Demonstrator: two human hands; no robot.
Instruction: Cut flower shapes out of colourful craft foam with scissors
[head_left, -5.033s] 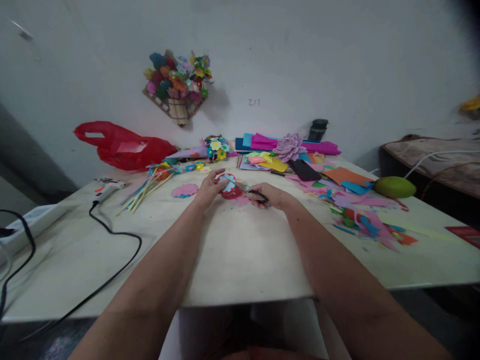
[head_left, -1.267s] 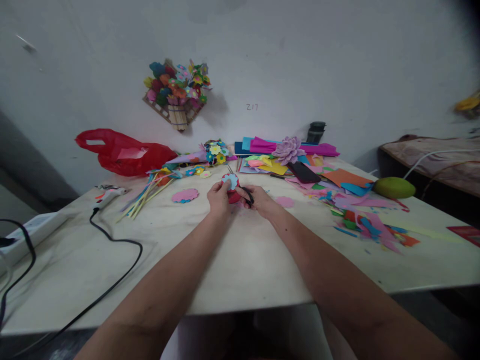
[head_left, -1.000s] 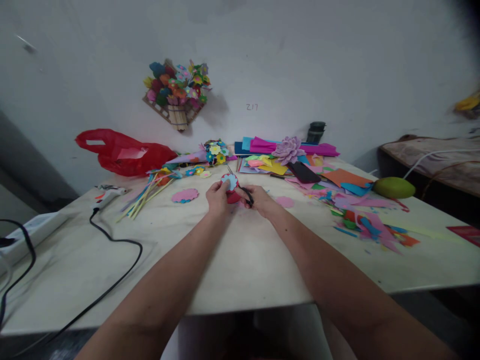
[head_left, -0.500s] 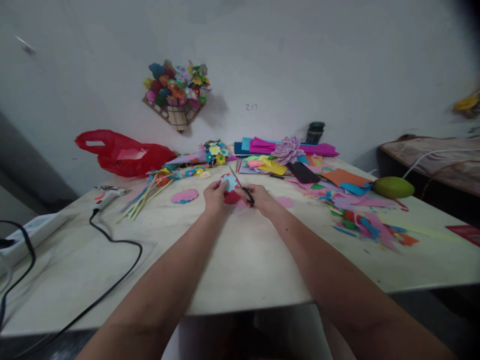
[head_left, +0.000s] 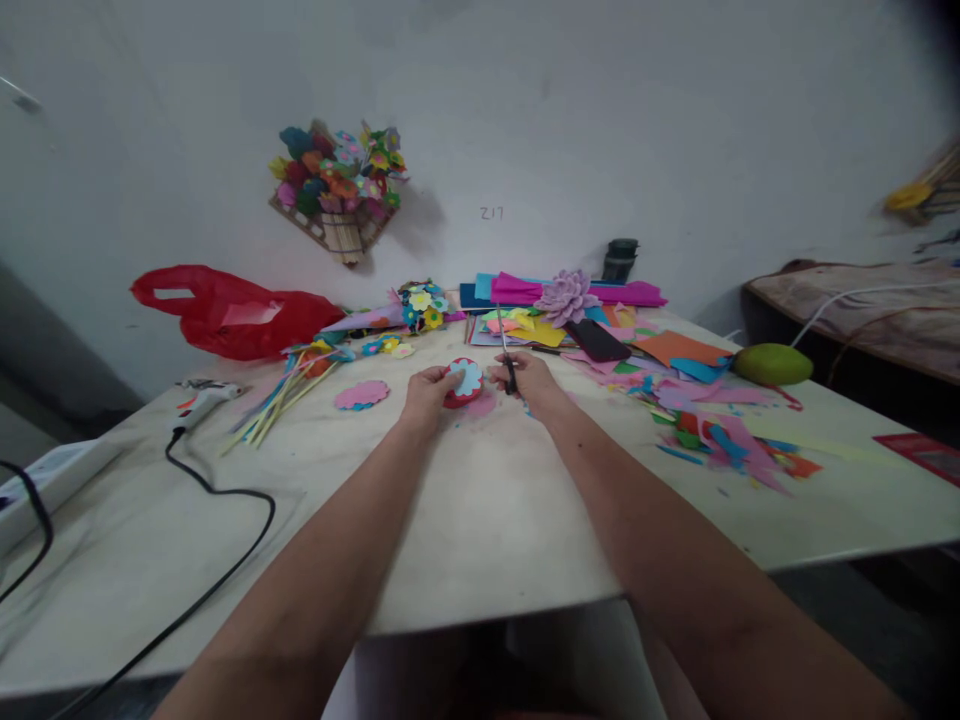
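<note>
My left hand pinches a light blue scalloped flower cutout laid over a red piece, whose red edge shows all round. To the right, my right hand is closed on a pair of scissors with black handles. Their blades point up and away from me, apart from the cutout. Pink scraps lie on the table just beneath the hands. Left of my left hand rests a pink scalloped disc with blue showing under its edge.
A glue gun with its black cord lies left, near a power strip. Thin sticks and a red plastic bag are behind. Colourful scraps, a phone and a green fruit lie on the right.
The scissors have moved right, away from the cutout, and their blades now stand more upright. My left hand holds the cutout turned more toward me. The view has shifted slightly right.
</note>
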